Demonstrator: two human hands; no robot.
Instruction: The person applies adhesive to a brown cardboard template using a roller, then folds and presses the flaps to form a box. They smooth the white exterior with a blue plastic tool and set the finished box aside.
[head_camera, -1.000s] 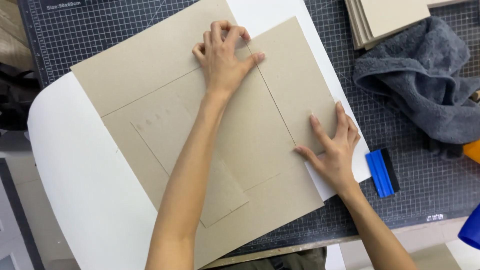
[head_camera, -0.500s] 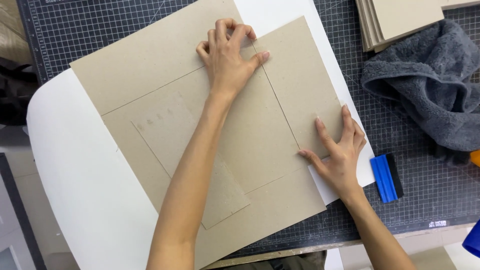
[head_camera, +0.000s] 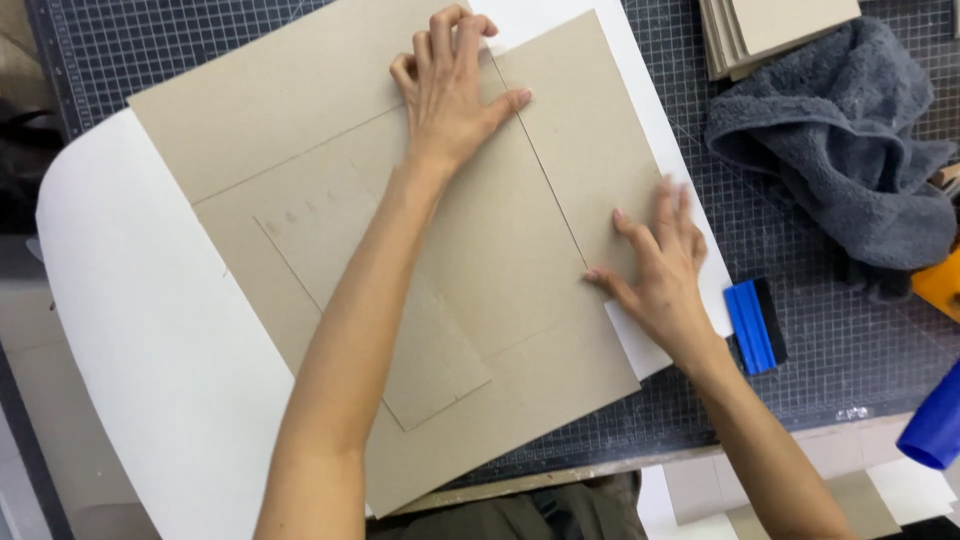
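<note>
the left hand (head_camera: 452, 92) lies flat, fingers together and thumb spread, pressed down on the far edge of a grey-brown board panel (head_camera: 480, 250) near the middle of the scene; nothing is closed in its grip, the palm simply bears on the board. the right hand (head_camera: 655, 262) lies flat too, its fingers slightly apart (a little blurred at the tips), resting on a narrower board panel (head_camera: 585, 130) that sits just right of the first, the two panels meeting along a thin straight seam that runs from far to near. its grip holds nothing either. both panels lie on top of a larger grey-brown board (head_camera: 280, 110), tilted against the grid lines, and a smaller board piece (head_camera: 400, 340) lies over it toward the near left, partly under the left forearm. beneath all of this a big white sheet (head_camera: 140, 330) spreads out to the left and shows again past the right and far edges of the boards. everything rests on a dark gridded cutting mat (head_camera: 840, 340) on the tabletop. to the right of the right hand, just beside the wrist, lies a blue squeegee (head_camera: 755, 325); farther right and far is a crumpled grey towel (head_camera: 840, 140), with a stack of boards (head_camera: 770, 30) at the far right edge
</note>
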